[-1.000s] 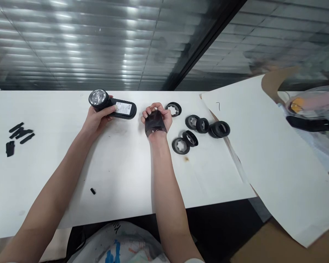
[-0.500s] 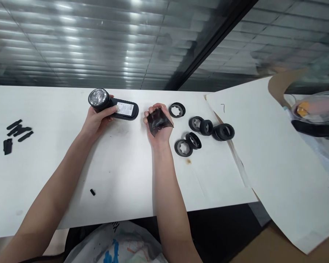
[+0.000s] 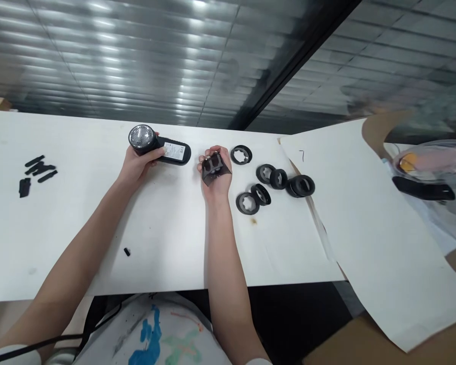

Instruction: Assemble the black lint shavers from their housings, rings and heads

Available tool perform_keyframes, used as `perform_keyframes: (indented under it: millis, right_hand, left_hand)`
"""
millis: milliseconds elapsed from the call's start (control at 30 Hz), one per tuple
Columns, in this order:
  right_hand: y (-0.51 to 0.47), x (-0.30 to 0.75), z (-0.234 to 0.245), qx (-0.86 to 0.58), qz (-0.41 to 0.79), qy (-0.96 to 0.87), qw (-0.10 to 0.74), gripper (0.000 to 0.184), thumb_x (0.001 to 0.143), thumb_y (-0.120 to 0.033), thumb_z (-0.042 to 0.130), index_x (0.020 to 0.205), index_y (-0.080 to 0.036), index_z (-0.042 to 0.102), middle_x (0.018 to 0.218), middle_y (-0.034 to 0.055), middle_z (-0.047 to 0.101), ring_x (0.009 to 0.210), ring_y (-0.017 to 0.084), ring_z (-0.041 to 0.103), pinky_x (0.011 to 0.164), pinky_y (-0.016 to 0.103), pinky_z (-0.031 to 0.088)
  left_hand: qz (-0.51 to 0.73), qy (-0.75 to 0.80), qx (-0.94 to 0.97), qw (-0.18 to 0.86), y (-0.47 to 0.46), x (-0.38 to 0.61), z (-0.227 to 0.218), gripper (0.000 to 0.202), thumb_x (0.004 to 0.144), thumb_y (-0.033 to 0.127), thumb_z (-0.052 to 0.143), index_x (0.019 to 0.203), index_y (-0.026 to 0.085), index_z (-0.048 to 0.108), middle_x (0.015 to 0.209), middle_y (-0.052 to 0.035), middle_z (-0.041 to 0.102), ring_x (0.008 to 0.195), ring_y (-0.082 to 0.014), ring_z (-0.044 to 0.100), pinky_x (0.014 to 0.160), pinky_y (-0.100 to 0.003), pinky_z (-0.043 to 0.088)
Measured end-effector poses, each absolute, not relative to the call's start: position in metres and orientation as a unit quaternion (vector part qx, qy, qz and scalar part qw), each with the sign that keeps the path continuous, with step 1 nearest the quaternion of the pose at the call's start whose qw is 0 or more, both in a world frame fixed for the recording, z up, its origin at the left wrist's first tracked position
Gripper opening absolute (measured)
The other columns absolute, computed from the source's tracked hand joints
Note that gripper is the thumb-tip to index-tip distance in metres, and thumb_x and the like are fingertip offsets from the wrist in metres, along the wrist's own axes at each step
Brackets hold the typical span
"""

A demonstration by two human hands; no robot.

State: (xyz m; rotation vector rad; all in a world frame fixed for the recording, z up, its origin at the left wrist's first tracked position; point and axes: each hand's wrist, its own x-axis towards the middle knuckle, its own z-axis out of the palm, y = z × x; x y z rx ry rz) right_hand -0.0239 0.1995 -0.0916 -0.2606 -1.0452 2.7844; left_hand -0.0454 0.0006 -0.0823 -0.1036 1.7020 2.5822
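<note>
While the left hand [image 3: 139, 165] grips a black fabric shaver [image 3: 159, 149] around its body, the right hand [image 3: 215, 175] curls closed on a crumpled dark translucent plastic sheet [image 3: 215, 170], both forearms reaching forward over the white tabletop [image 3: 167, 228]. Seven black rings [image 3: 247, 203] lie just right of that hand. At far right, a clear plastic container [image 3: 429, 170] holds blurred orange and black items.
</note>
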Motion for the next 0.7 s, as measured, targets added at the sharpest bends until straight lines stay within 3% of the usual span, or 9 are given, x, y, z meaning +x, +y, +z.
perform_keyframes:
  millis: [200, 367, 567, 633, 700]
  right_hand:
    - [0.189, -0.032, -0.095, -0.081, 0.903, -0.410, 0.103, 0.029, 0.095, -0.049, 0.072, 0.085, -0.024, 0.060, 0.079, -0.0047, 0.057, 0.059, 0.008, 0.056, 0.046, 0.018, 0.047]
    - [0.188, -0.050, -0.102, -0.044, 0.868, -0.476, 0.135, 0.035, 0.096, -0.060, 0.067, 0.089, -0.027, 0.059, 0.080, -0.0044, 0.058, 0.062, 0.010, 0.057, 0.050, 0.021, 0.047]
    - [0.187, -0.068, -0.108, -0.008, 0.823, -0.536, 0.187, 0.048, 0.091, -0.072, 0.067, 0.078, -0.027, 0.055, 0.077, -0.0029, 0.054, 0.070, 0.013, 0.059, 0.057, 0.023, 0.050]
    - [0.189, -0.066, -0.107, 0.001, 0.810, -0.558, 0.177, 0.049, 0.092, -0.071, 0.067, 0.075, -0.027, 0.054, 0.074, -0.0038, 0.051, 0.068, 0.012, 0.057, 0.058, 0.023, 0.049]
    - [0.195, -0.057, -0.106, -0.007, 0.813, -0.570, 0.116, 0.047, 0.093, -0.067, 0.070, 0.074, -0.026, 0.056, 0.072, -0.0044, 0.052, 0.064, 0.012, 0.056, 0.056, 0.024, 0.047]
  left_hand:
    - [0.824, 0.566, 0.010, -0.010, 0.000, -0.055, -0.090, 0.054, 0.051, 0.022, 0.101, 0.098, 0.020, 0.074, 0.089, -0.0014, 0.067, 0.069, -0.0128, 0.060, 0.049, -0.021, 0.041]
    - [0.806, 0.588, 0.055, -0.036, 0.000, -0.069, -0.094, 0.050, 0.052, 0.021, 0.101, 0.091, 0.018, 0.069, 0.088, -0.0033, 0.065, 0.074, -0.0178, 0.065, 0.054, -0.025, 0.045]
    - [0.804, 0.585, 0.092, -0.046, 0.005, -0.076, -0.092, 0.054, 0.048, 0.021, 0.101, 0.090, 0.018, 0.068, 0.087, -0.0042, 0.067, 0.076, -0.0207, 0.066, 0.058, -0.030, 0.047]
    - [0.803, 0.586, 0.108, -0.019, 0.002, -0.075, -0.094, 0.058, 0.045, 0.018, 0.102, 0.093, 0.018, 0.069, 0.087, -0.0047, 0.067, 0.074, -0.0205, 0.066, 0.060, -0.032, 0.048]
    - [0.799, 0.591, 0.114, 0.018, -0.006, -0.067, -0.098, 0.062, 0.044, 0.015, 0.103, 0.095, 0.018, 0.068, 0.087, -0.0050, 0.068, 0.072, -0.0198, 0.065, 0.060, -0.032, 0.049]
